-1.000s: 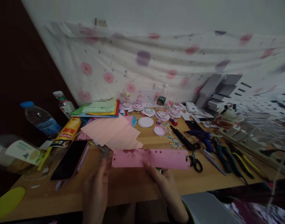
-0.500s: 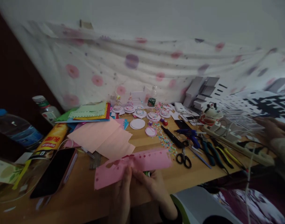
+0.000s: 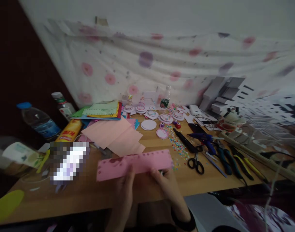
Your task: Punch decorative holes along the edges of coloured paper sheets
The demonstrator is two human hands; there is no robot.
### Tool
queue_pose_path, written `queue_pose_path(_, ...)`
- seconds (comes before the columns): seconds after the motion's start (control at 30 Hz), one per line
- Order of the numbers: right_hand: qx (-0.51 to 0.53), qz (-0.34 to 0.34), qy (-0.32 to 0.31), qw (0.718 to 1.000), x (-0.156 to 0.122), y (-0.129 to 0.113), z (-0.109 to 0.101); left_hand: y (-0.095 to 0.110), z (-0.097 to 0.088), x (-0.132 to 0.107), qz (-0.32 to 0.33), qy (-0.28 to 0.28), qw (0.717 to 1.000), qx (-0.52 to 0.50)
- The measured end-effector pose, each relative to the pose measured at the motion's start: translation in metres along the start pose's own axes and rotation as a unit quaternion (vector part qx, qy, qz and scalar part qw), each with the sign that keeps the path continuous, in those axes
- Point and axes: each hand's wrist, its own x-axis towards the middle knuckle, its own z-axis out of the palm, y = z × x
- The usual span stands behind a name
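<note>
Holding up a long pink paper strip (image 3: 135, 165) over the near part of the desk (image 3: 89, 199), the left hand (image 3: 125, 188) is pressing its thumb on the front of the paper, near the middle, while its fingers are mostly hiding behind. The right hand (image 3: 167, 183) is gripping the lower edge, closer to the right end; something small is also showing beside its thumb, but I cannot tell what it is. The strip is tilting slightly, its right end standing higher, and small darker marks are running along its edges. Just behind it, several peach sheets (image 3: 111, 133) are lying fanned and overlapping, and a stack of coloured sheets (image 3: 101, 109) is resting farther back, to the left. White discs (image 3: 148, 125) are lying beyond the strip, and colourful confetti (image 3: 178, 145) is spreading to the right of them. Beside the confetti, black-handled scissors (image 3: 196, 159) are lying, a blue glue gun (image 3: 202, 137) is resting a little farther back, and teal-handled pliers (image 3: 224, 158) are lying to the right.
</note>
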Motion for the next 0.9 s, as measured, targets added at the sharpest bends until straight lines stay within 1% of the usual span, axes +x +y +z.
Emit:
queue_pose_path(0.1,0.005,0.027,-0.065,0.998,-0.010,0.003,0.017,-0.001,0.005,-0.011,0.015,-0.039,0.999,0.033)
queue_pose_path(0.17,0.003,0.035,-0.105,0.994,-0.012,0.002,0.021,0.002,0.007,-0.016,0.036,-0.050,0.997,0.038)
queue_pose_path(0.2,0.002,0.033,-0.102,0.994,-0.012,0.001,0.019,0.004,0.007,-0.017,0.039,-0.046,0.998,0.026)
queue_pose_path(0.27,-0.006,0.016,-0.044,0.999,-0.007,-0.002,0.005,0.009,0.006,-0.016,0.021,-0.033,0.999,-0.016)
queue_pose_path(0.33,-0.019,-0.021,0.023,0.999,0.001,-0.004,-0.017,0.012,0.001,-0.008,-0.009,-0.022,0.998,-0.055)
queue_pose_path(0.4,-0.027,-0.077,0.050,0.995,0.009,-0.005,-0.040,0.013,-0.005,0.003,-0.021,-0.004,0.995,-0.099)
queue_pose_path(0.43,-0.025,-0.103,0.061,0.993,0.012,-0.005,-0.048,0.013,-0.008,0.009,-0.015,0.008,0.992,-0.123)
queue_pose_path(0.47,-0.029,-0.122,0.054,0.991,0.014,-0.005,-0.052,0.012,-0.011,0.013,-0.007,0.016,0.990,-0.141)
queue_pose_path(0.5,-0.035,-0.137,0.032,0.989,0.014,-0.004,-0.052,0.011,-0.012,0.016,0.001,0.021,0.989,-0.148)
queue_pose_path(0.57,-0.047,-0.138,-0.058,0.988,0.011,-0.003,-0.039,0.007,-0.011,0.014,0.013,0.016,0.992,-0.128)
queue_pose_path(0.6,-0.050,-0.123,-0.104,0.986,0.007,-0.002,-0.028,0.005,-0.009,0.009,0.016,0.011,0.994,-0.110)
queue_pose_path(0.63,-0.046,-0.095,-0.137,0.985,0.002,-0.001,-0.017,0.003,-0.005,0.002,0.017,-0.003,0.996,-0.091)
queue_pose_path(0.67,-0.043,-0.061,-0.145,0.987,-0.003,0.000,-0.006,0.002,-0.002,-0.005,0.018,-0.023,0.997,-0.071)
queue_pose_path(0.73,-0.041,-0.004,-0.132,0.990,-0.011,0.003,0.007,0.002,0.003,-0.017,0.023,-0.073,0.997,-0.023)
queue_pose_path(0.77,-0.046,0.008,-0.121,0.992,-0.013,0.005,0.008,0.004,0.003,-0.020,0.022,-0.086,0.996,-0.001)
queue_pose_path(0.8,-0.055,0.009,-0.112,0.992,-0.013,0.006,0.004,0.008,0.001,-0.019,0.016,-0.087,0.996,0.017)
queue_pose_path(0.83,-0.066,0.003,-0.093,0.993,-0.012,0.006,-0.004,0.012,-0.003,-0.016,0.006,-0.076,0.997,0.025)
queue_pose_path(0.9,-0.077,-0.023,-0.012,0.997,-0.006,0.004,-0.028,0.023,-0.018,-0.001,-0.015,-0.034,0.999,0.006)
